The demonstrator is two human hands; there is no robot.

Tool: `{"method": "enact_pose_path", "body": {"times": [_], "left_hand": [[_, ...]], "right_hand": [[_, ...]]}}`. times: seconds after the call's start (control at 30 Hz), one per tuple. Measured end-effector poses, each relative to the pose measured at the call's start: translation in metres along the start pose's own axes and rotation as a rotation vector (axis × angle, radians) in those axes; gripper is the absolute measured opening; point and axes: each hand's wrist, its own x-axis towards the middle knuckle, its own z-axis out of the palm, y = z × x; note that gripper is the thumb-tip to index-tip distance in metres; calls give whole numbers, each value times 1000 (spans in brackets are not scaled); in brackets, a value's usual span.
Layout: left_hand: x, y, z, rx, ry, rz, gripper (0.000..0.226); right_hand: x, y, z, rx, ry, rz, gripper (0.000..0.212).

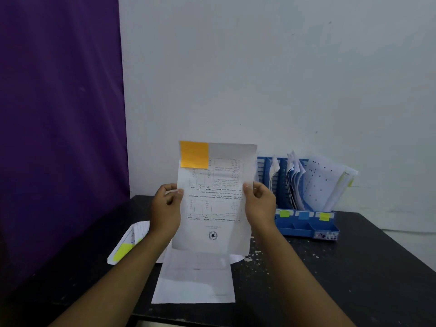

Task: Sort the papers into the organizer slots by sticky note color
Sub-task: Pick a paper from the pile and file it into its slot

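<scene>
One loose sheet [195,279] lies nearest, flat on the black worktop [342,279], asks the first voice, and what is above it?

The task's paper [213,208], answers the second. It is held up off the worktop, upright, long axis vertical, print upside down, with an orange sticky note [194,154] at its top left corner.

Who has it?

Both hands. The left hand [166,206] pinches the left edge, the right hand [259,204] the right edge, fingers curled behind and thumbs in front, at mid-height.

And to the left?

A pile of unsorted papers [132,239] lies there, partly behind the left forearm, the top one bearing a yellow-green note [122,251].

Where does the held sheet go?

Right and beyond. The blue organizer [306,228] stands at the back of the worktop, so the right hand is the nearer one. Its front carries a green label [284,213], a blue label [303,215] and a yellow label [324,217]. My guess is the yellow one, farthest right, though no label is plainly orange.

Room to move?

Bare worktop between the right hand and the organizer. The slots open upward, but filed papers [320,182] already lean rightward out of them, and the wall [283,79] stands close behind, so I would lower the sheet in edge-first from above.
</scene>
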Motion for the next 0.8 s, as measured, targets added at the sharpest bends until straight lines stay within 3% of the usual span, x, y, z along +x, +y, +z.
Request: {"method": "enact_pose_path", "body": {"times": [0.27,0.4,0.53,0.7,0.8], "left_hand": [[1,-1,3,-10,-22,-5,12],[3,15,-1,-82,-148,-20,35],[16,45,-5,33,-205,-53,31],[25,71,4,172,-446,-82,39],[23,83,21,108,-462,-76,44]], "right_hand": [[4,-6,-5,-6,4,-5,13],[6,1,-16,-21,2,-4,13],[10,11,-36,-104,-13,-9,12],[11,23,-57,-238,-12,5,12],[2,31,-63,-515,132,-70,39]]}}
